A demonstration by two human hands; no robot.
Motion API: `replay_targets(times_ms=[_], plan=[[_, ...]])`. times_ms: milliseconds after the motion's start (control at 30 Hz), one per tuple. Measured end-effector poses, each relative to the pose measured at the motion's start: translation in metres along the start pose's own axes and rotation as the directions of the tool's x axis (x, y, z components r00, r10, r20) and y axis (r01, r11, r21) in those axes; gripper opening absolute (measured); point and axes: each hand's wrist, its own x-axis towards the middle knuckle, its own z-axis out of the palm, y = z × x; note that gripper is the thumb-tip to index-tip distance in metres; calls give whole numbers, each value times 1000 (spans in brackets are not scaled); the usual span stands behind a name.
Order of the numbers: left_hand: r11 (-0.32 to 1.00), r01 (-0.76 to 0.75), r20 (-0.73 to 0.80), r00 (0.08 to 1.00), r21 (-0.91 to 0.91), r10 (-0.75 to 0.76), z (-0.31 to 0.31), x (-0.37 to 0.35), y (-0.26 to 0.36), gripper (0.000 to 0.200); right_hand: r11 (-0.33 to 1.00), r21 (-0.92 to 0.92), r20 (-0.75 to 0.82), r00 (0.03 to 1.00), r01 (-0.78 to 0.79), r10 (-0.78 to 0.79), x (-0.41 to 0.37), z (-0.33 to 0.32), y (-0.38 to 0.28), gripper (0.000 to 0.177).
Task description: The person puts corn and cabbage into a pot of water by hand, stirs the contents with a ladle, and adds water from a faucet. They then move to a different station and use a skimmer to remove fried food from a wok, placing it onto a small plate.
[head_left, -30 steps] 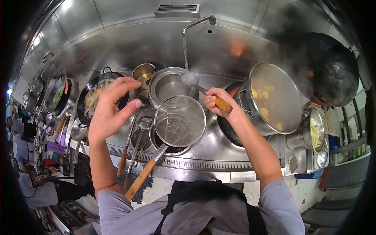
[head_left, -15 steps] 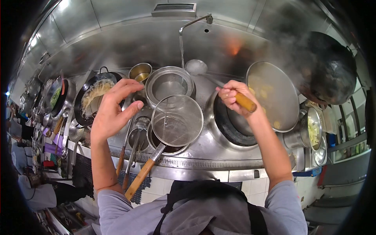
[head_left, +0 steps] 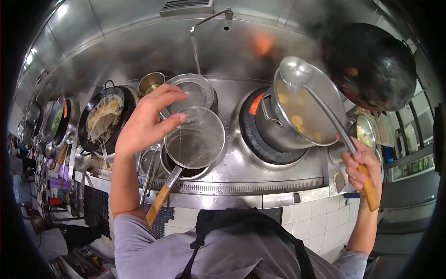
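Observation:
My right hand (head_left: pixel 362 162) grips the wooden handle of a long metal ladle (head_left: pixel 296 72). The ladle's bowl is above the far-left part of a big metal pot (head_left: pixel 342 122), which holds cloudy liquid with yellow pieces. My left hand (head_left: pixel 149 119) is raised, holding nothing, thumb apart from the fingers. Just right of its thumb, a fine mesh strainer (head_left: pixel 195 139) with a wooden handle (head_left: pixel 159 204) rests over a container of dark liquid (head_left: pixel 190 173). Behind the fingers, a round metal pan (head_left: pixel 210 95) is partly hidden.
Water runs from a faucet (head_left: pixel 210 21) at the back. The pot sits tilted at a black burner ring (head_left: pixel 251 139). A dark wok (head_left: pixel 371 65) leans at the right. At left are a pan of frothy food (head_left: pixel 104 114), a small metal bowl (head_left: pixel 151 82) and several utensils.
My right hand has swung right and nearer me with the ladle, whose bowl went from beside the faucet's stream to over the pot. The view has turned rightward; my left hand stays raised.

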Motion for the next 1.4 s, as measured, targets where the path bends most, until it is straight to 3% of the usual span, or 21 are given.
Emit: replay_targets(times_ms=[100, 167, 200, 300, 333, 433, 467, 500, 533, 567, 633, 700, 800, 900, 1400], plan=[[998, 46, 25, 999, -40, -45, 3, 10, 10, 36, 938, -338, -163, 986, -72, 17, -13, -12, 8, 60], [991, 117, 56, 992, -64, -113, 0, 14, 19, 36, 790, -607, -208, 976, -81, -60, -11, -27, 25, 62], [986, 144, 69, 988, -82, -139, 0, 14, 21, 37, 641, -752, -283, 954, -154, -102, -11, -28, 27, 66], [994, 89, 55, 995, -68, -85, 0, 16, 22, 38, 59, -992, -125, 912, -111, -391, 2, -18, 32, 67], [992, 89, 46, 995, -90, -86, 1, 15, 20, 39, 180, -982, -127, 899, -54, -420, 10, -5, 32, 68], [997, 58, 47, 997, -46, -56, 0, 17, 28, 39, 2, -942, 272, 765, 336, -584, 81, -17, 66, 66], [997, 54, 56, 997, -59, -51, 0, 16, 31, 39, 337, -896, 149, 910, 290, -387, 90, 19, 57, 62], [996, 56, 60, 997, -66, -52, -1, 15, 34, 39, 606, -787, 15, 987, 111, -161, 100, 54, 48, 57], [996, 65, 63, 996, -67, -61, -2, 13, 36, 38, 794, -570, 136, 977, 211, -162, 134, 55, 70, 34], [1000, -2, 54, 999, -29, 3, -2, 11, 34, 37, 881, -454, 167, 984, 131, -61, 164, 63, 80, 25], [994, 79, 82, 994, -81, -72, -3, 5, 39, 41, 973, -226, 231, 967, -53, 107, 213, 85, 99, 8], [997, 70, 57, 996, -35, -68, -7, -2, 45, 35, 970, -11, 274, 933, -242, 235, 250, 103, 118, 13], [995, 99, 65, 993, -24, -97, -9, -13, 49, 37, 823, 224, 442, 807, -522, 391, 307, 116, 153, 18], [992, 117, 68, 991, -53, -113, -10, -22, 50, 42, 781, 337, 419, 826, -527, 377, 320, 131, 169, 16], [994, 93, 72, 993, -52, -89, -8, -12, 54, 38, 845, 241, 376, 849, -477, 372, 321, 133, 177, 19]])
